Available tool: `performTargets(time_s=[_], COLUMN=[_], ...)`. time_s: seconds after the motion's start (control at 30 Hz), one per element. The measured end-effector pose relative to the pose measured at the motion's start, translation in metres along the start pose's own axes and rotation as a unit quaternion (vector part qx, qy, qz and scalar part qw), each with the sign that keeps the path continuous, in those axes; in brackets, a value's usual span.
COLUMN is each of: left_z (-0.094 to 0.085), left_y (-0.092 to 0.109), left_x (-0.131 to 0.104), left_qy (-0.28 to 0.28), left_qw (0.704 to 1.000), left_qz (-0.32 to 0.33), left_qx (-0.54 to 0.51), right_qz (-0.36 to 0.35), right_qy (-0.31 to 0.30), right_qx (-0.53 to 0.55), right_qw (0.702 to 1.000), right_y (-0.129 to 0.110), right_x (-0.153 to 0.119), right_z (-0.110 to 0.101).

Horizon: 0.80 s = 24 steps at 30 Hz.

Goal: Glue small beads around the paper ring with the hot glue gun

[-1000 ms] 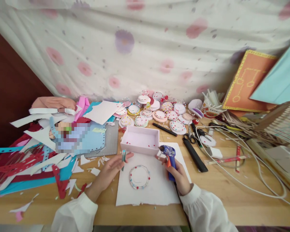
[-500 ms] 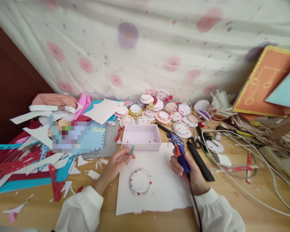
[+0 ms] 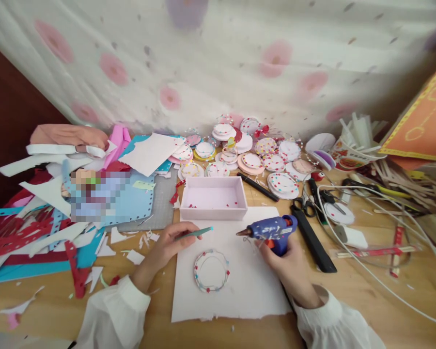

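Observation:
My left hand (image 3: 176, 242) is closed on a thin teal tool (image 3: 194, 233), perhaps tweezers, with its tip pointing right. In my right hand (image 3: 288, 261) is a blue glue gun (image 3: 272, 230), its nozzle aimed left, toward the teal tip but apart from it. Below and between the hands, a round white piece (image 3: 211, 271) ringed with red and blue dots lies on a white sheet (image 3: 254, 291). Behind the sheet stands an open pale pink box (image 3: 213, 213) with a few small red bits inside.
Decorated paper discs (image 3: 252, 162) are piled at the back. Paper scraps (image 3: 39, 232) cover the left side. To the right lie scissors (image 3: 305, 206), a black strip (image 3: 314, 242), a white cable (image 3: 352, 283) and a cup of glue sticks (image 3: 356, 148).
The glue gun has swung from pointing up and away to pointing left. The teal tool has tilted from steep to nearly level. The camera view has shifted slightly.

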<state>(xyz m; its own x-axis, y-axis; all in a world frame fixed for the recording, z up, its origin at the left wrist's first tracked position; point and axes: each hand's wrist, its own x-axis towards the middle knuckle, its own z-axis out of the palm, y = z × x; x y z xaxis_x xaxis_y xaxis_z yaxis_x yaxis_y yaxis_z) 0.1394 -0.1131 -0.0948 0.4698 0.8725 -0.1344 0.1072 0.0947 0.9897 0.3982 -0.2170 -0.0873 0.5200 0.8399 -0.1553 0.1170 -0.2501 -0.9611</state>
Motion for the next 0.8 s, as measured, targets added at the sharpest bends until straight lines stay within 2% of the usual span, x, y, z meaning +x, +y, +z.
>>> performTargets(time_s=[0.1, 0.2, 0.43, 0.8], left_z=[0.001, 0.003, 0.004, 0.002], left_y=[0.004, 0.008, 0.010, 0.009], left_x=[-0.001, -0.001, -0.001, 0.001], left_qy=[-0.004, -0.016, -0.025, -0.051], left_qw=[1.000, 0.999, 0.998, 0.995], left_qz=[0.005, 0.010, 0.009, 0.030], left_qx=[0.012, 0.030, 0.048, 0.084], right_qz=[-0.033, -0.051, -0.057, -0.079], right_qy=[0.033, 0.047, 0.050, 0.058], right_qx=[-0.093, -0.125, -0.139, -0.155], right_qw=[0.995, 0.990, 0.987, 0.983], right_y=[-0.002, -0.001, 0.008, 0.002], right_x=[-0.002, -0.002, 0.000, -0.004], right_z=[0.005, 0.008, 0.013, 0.015])
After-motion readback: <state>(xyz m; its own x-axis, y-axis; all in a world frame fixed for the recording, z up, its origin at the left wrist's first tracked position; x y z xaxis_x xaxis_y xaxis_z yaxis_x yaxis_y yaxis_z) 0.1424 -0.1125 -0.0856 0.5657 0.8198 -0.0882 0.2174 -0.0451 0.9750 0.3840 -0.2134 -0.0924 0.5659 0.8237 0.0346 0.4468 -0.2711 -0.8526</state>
